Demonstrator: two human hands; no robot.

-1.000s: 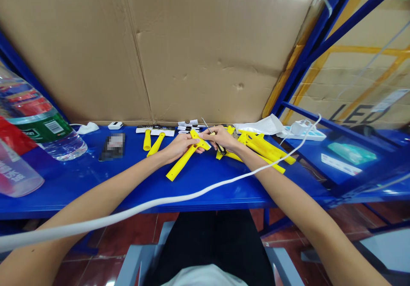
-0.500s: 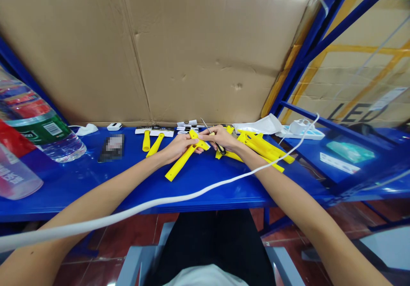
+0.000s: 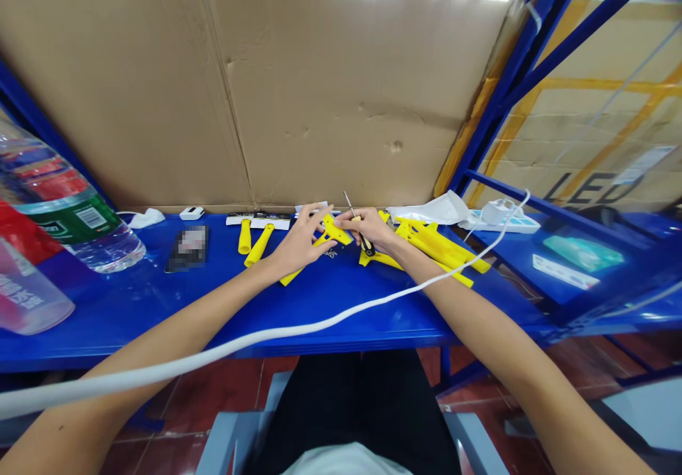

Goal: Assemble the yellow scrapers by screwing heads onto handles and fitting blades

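Observation:
My left hand has its fingers spread over a yellow T-shaped scraper, part of whose handle is hidden beneath the hand. In my right hand is a screwdriver with a dark and yellowish handle, its thin shaft pointing up and away. The thumb and fingertips of that hand also touch the wide end of the scraper. Just right of it lies a pile of similar yellow scrapers. Two more yellow handles lie left of my left hand, their far ends at black and white strips.
A white cable crosses in front of my forearms. On the blue table are a phone, a large water bottle, a plastic cup, a white bag and a power strip. Cardboard stands behind.
My left hand has let go of the scraper and opened its fingers above it. The scraper's head has turned slightly. The screwdriver stays in my right hand, its tip shifted a little right.

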